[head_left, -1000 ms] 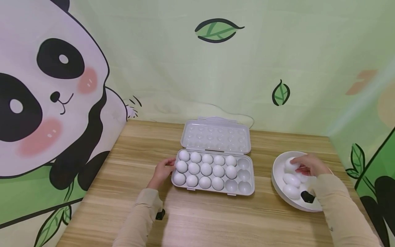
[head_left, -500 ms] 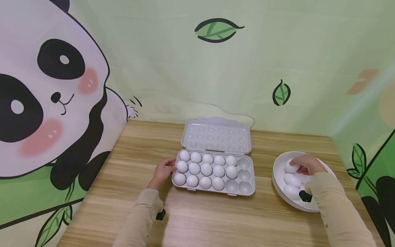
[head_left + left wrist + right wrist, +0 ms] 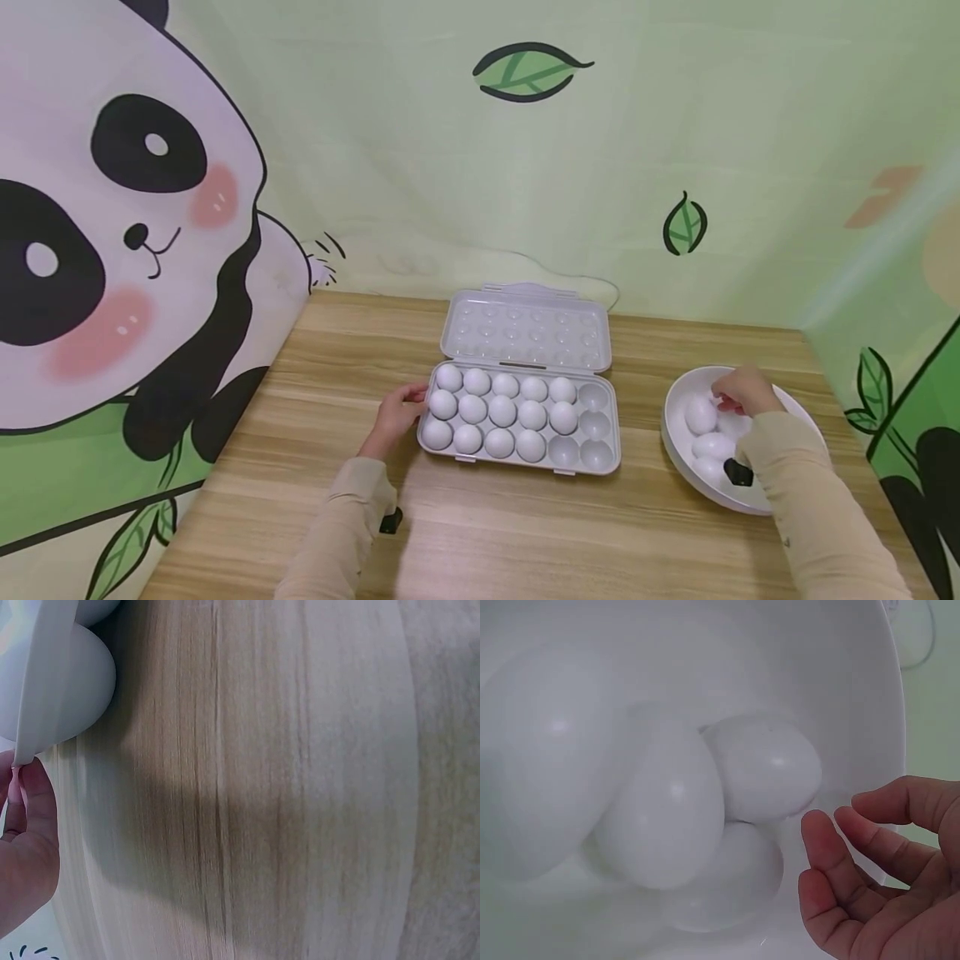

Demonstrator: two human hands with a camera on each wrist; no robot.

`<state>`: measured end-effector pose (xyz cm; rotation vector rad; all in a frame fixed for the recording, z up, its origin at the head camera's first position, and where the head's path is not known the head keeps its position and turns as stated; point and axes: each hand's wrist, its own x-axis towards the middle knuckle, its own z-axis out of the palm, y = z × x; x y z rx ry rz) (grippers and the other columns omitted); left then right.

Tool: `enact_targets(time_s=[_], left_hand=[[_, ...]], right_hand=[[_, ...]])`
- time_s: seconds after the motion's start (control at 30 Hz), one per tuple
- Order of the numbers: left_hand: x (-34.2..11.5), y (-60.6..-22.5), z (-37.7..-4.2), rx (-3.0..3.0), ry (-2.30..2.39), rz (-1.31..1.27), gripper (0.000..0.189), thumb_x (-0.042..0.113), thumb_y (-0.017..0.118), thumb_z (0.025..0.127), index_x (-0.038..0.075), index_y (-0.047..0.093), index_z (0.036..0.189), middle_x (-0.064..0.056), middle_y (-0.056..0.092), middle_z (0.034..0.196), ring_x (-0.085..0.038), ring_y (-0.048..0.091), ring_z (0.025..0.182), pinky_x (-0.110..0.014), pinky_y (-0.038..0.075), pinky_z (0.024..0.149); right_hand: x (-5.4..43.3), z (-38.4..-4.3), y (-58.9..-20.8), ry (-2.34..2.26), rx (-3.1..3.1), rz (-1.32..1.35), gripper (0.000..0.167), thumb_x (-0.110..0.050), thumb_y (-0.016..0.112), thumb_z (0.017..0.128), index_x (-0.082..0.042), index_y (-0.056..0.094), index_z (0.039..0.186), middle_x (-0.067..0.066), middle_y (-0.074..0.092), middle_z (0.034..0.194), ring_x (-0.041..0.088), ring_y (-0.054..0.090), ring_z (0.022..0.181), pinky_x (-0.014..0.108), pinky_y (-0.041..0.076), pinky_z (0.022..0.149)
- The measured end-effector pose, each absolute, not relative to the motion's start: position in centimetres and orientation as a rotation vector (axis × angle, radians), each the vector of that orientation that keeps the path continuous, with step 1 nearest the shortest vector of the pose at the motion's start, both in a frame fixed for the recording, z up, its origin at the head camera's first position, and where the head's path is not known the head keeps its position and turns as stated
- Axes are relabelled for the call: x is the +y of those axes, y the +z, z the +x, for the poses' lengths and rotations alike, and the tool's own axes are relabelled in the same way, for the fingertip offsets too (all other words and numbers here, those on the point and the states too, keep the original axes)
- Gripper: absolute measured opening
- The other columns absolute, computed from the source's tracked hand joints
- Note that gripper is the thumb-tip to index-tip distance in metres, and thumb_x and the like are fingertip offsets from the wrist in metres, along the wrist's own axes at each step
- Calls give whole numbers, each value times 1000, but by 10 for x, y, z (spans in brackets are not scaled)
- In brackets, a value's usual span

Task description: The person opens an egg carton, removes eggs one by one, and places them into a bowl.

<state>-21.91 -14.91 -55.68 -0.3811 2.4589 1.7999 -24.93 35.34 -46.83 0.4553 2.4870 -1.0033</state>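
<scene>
In the head view, a grey egg box (image 3: pixel 596 427) lies with its lid (image 3: pixel 525 329) folded back, most of its cups filled with white eggs (image 3: pixel 502 411). My left hand (image 3: pixel 395 418) holds the box's left end; in the left wrist view, its thumb and fingers pinch the rim (image 3: pixel 30 690). Over a white bowl (image 3: pixel 675 454) at the right is my right hand (image 3: pixel 750 392). The right wrist view shows that hand (image 3: pixel 881 874) with loosely bent fingers and nothing between them, close beside a white egg (image 3: pixel 765 766). Several eggs lie together in the bowl.
All of this stands on a wooden table (image 3: pixel 480 533). A green cloth backdrop (image 3: pixel 375 150) with a panda and leaves rises behind it, and a thin cable (image 3: pixel 558 273) runs along its foot. The box's right end has vacant cups.
My right hand has come off the egg it was touching and shifted slightly to the back right. The eggs in the bowl have rolled a little. My left hand stays put.
</scene>
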Motion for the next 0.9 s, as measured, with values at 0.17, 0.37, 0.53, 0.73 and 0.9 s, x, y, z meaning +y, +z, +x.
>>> enact_targets(time_s=[0.17,0.37,0.53,0.73,0.9], left_hand=[[-148,-556,-218,2453,1817,-371,35,-6,53,78,-5,56,113,-21,56,100,-19,51,87,-20,44,63],[-148,-555,-219,2447,1816,-369,35,-6,53,78,-5,55,113,-21,56,100,-18,54,84,-22,46,64],[-149,-555,-220,2449,1811,-364,35,-6,53,78,-6,55,113,-22,56,100,-17,55,82,-23,47,64],[-150,-557,-220,2447,1805,-365,35,-6,53,78,-5,55,113,-21,55,100,-17,54,83,-23,47,64],[-149,-556,-220,2447,1807,-367,35,-6,54,78,-5,55,113,-21,55,99,-19,54,84,-23,47,63]], right_hand=[[351,-248,-466,-1043,2467,459,13,-9,51,68,3,53,68,-2,53,47,8,55,47,25,45,48],[350,-248,-459,-1081,2414,467,14,-12,52,72,1,50,74,0,51,60,10,56,56,28,46,56],[342,-248,-448,-1109,2410,409,12,-15,52,76,-4,49,73,1,48,68,12,57,64,29,47,61],[319,-249,-438,-1201,2393,285,27,-15,50,81,6,51,97,2,50,78,11,56,68,30,48,65],[291,-251,-435,-1218,2347,171,45,-16,49,83,10,38,118,1,55,84,10,56,70,29,48,65]])
